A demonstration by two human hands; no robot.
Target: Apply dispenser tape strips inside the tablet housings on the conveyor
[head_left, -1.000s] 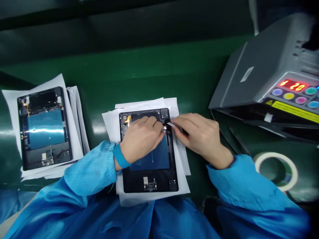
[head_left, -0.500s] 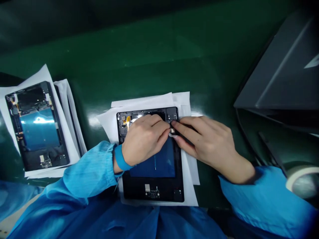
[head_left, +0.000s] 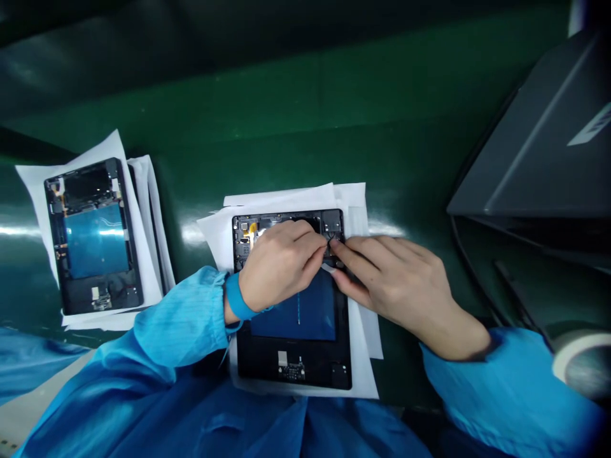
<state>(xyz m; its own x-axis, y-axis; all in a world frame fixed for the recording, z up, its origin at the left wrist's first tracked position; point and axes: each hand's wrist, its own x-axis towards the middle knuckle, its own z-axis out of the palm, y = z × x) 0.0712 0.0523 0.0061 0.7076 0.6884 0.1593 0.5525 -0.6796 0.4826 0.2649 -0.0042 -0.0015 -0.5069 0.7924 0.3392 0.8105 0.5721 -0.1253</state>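
An opened tablet (head_left: 296,356), its inner parts showing, lies on white sheets (head_left: 365,375) in front of me. My left hand (head_left: 281,257) reaches over its upper part with thumb and forefinger pinched together; what they hold is too small to make out. My right hand (head_left: 398,280) comes in from the right, its forefinger pressing near the tablet's upper right corner, just beside the left fingertips. A small white strip (head_left: 328,268) shows at the right thumb tip, seemingly between thumb and finger. The fingers hide the parts under them.
To the left, a second opened tablet (head_left: 95,235) rests on a stack of white sheets (head_left: 155,254). A grey box-like object (head_left: 534,146) stands at the right, with a dark cable (head_left: 470,273) below it. A roll of tape (head_left: 566,356) lies by my right sleeve. The table (head_left: 286,140) is green.
The view has shifted slightly, so the second tablet sits further right in the picture. Both hands stay at the same corner; the white strip now lies flatter by the right thumb.
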